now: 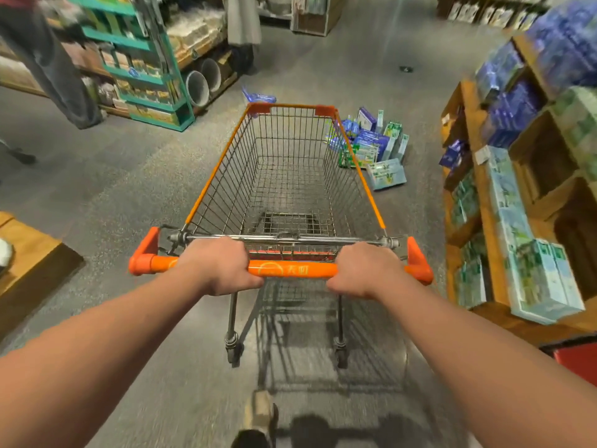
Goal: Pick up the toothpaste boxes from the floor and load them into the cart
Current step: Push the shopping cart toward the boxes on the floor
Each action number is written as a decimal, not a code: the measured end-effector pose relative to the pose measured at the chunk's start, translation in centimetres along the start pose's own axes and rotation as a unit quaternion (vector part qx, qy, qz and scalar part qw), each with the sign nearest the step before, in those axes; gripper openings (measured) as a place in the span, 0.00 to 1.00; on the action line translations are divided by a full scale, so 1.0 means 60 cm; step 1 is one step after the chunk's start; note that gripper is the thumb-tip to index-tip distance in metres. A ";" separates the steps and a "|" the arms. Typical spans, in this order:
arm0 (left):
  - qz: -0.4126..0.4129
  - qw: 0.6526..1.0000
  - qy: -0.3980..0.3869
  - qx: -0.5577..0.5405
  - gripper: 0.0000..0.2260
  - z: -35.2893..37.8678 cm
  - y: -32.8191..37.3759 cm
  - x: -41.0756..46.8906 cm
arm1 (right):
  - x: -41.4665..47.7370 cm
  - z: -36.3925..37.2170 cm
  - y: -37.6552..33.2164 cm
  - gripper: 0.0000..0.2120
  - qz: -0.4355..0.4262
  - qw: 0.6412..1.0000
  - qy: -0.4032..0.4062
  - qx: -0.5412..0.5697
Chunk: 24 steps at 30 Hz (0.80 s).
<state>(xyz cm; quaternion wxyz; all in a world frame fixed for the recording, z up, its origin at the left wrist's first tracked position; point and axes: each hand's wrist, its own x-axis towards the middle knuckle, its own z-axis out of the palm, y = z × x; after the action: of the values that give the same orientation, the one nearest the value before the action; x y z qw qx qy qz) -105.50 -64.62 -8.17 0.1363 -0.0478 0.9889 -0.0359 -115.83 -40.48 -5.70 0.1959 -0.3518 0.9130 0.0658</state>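
A person's left hand (219, 266) and right hand (365, 271) curl tightly around the orange handle (290, 269) of a wire cart (213, 176) at centre frame. Toothpaste boxes (371, 143) lie heaped on the floor (129, 176) right of centre, just beside the cart's far corner.

Dim indoor light; edges blurred, fisheye-warped.

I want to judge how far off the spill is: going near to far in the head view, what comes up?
Shoe → cart handle, gripped by left hand and right hand → toothpaste boxes on the floor, beside the far right corner of the cart → far shelves.
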 end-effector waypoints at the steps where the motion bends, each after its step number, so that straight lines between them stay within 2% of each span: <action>1: -0.001 1.000 -0.002 0.002 0.30 -0.010 -0.024 0.043 | 0.047 -0.020 0.006 0.24 0.004 1.000 -0.001 0.001; 3: -0.004 1.000 -0.010 0.001 0.29 -0.033 -0.075 0.131 | 0.140 -0.061 0.018 0.24 0.015 1.000 -0.007 0.007; 7: -0.005 0.999 -0.032 0.004 0.28 -0.077 -0.173 0.289 | 0.307 -0.143 0.035 0.17 0.037 0.999 -0.025 0.020; 11: 0.002 0.999 -0.036 0.022 0.26 -0.119 -0.264 0.439 | 0.471 -0.212 0.048 0.22 0.039 0.999 -0.018 0.025; 16: -0.004 0.999 -0.042 0.027 0.26 -0.156 -0.370 0.616 | 0.660 -0.289 0.076 0.17 0.028 0.999 -0.016 0.019; 24: -0.030 0.999 -0.026 0.022 0.26 -0.223 -0.525 0.917 | 0.984 -0.423 0.143 0.17 0.028 0.999 -0.003 0.016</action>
<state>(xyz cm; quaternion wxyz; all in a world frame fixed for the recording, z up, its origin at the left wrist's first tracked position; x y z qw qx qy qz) -159.22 -100.84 -7.31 0.1622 -0.0759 0.9820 -0.0602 -169.36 -77.08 -6.51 0.2020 -0.3224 0.9230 0.0579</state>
